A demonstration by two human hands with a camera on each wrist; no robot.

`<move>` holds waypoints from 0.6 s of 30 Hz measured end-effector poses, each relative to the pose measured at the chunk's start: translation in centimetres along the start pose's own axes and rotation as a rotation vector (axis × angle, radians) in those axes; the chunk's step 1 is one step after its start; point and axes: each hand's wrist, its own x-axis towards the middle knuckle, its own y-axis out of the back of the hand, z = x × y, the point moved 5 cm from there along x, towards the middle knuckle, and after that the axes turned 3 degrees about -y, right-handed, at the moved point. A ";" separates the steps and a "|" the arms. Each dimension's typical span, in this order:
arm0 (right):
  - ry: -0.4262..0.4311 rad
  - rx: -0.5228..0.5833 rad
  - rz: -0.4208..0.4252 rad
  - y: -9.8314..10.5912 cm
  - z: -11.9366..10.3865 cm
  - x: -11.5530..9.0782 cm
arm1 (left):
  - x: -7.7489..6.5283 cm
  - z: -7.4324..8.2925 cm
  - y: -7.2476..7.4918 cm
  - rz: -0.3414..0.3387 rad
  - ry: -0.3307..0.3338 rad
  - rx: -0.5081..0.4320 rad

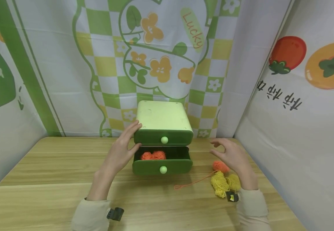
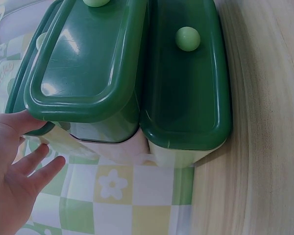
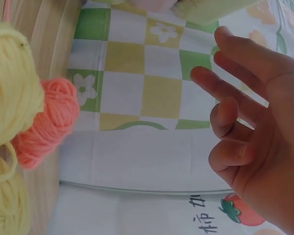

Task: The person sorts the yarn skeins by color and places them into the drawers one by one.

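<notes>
A small three-drawer cabinet [image 1: 164, 115] with a pale green, round-cornered top and dark green fronts stands on the light wood-grain tabletop [image 1: 54, 166]. Its dark green middle drawer [image 1: 148, 167], with a round pale green knob, is pulled out toward the person, while the matching top drawer [image 1: 146, 138] above and bottom drawer [image 2: 186, 88] below sit pushed in. A bundle of orange yarn [image 1: 159, 155] lies inside the pulled-out drawer, toward the cabinet's left side. The left hand [image 1: 119, 155] is at the cabinet's left side, fingertips against the upper left edge and thumb lower, beside the pulled-out drawer; its grip is released, fingers spread rather than wrapped around anything, though I cannot tell whether the thumb presses on the drawer. To the right of the cabinet, well apart from it, the right hand [image 1: 234, 155] hangs in the air, its grip released and holding nothing, fingers loosely bent. Below that hand, to the cabinet's right and nearer the person, an orange yarn skein [image 1: 220, 166] lies just beside two yellow yarn skeins [image 1: 220, 184], and a thin orange strand [image 1: 197, 182] with a looped end stretches toward the cabinet's front. Behind the cabinet hangs a green, yellow and white checked cloth [image 1: 126, 85].
</notes>
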 end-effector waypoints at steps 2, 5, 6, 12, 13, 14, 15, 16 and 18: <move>-0.006 -0.006 -0.011 -0.1 0.3 0.0 | 0.0 0.0 0.0 0.001 -0.001 -0.001; 0.016 -0.022 -0.014 -0.2 0.6 0.0 | 0.0 0.0 0.0 0.002 -0.002 0.000; 0.020 -0.023 -0.021 -0.3 0.7 0.0 | 0.1 0.0 0.0 0.002 -0.002 0.001; -0.073 -0.025 -0.096 -1.0 1.7 -0.1 | 0.0 -0.1 0.0 -0.004 -0.004 0.010; -0.100 -0.027 -0.111 -1.2 2.0 -0.2 | -0.1 -0.1 0.0 -0.004 -0.004 0.011; -0.128 -0.034 -0.125 -1.3 2.3 -0.2 | -0.1 -0.1 -0.1 -0.002 -0.006 0.013; -0.158 -0.037 -0.142 -1.5 2.7 -0.3 | -0.1 -0.1 -0.1 0.000 -0.008 0.013; -0.175 -0.038 -0.151 -1.6 2.9 -0.4 | -0.1 -0.1 -0.1 0.002 -0.008 0.012; -0.200 -0.042 -0.176 -1.9 3.4 -0.5 | -0.1 -0.1 0.0 0.004 -0.012 0.012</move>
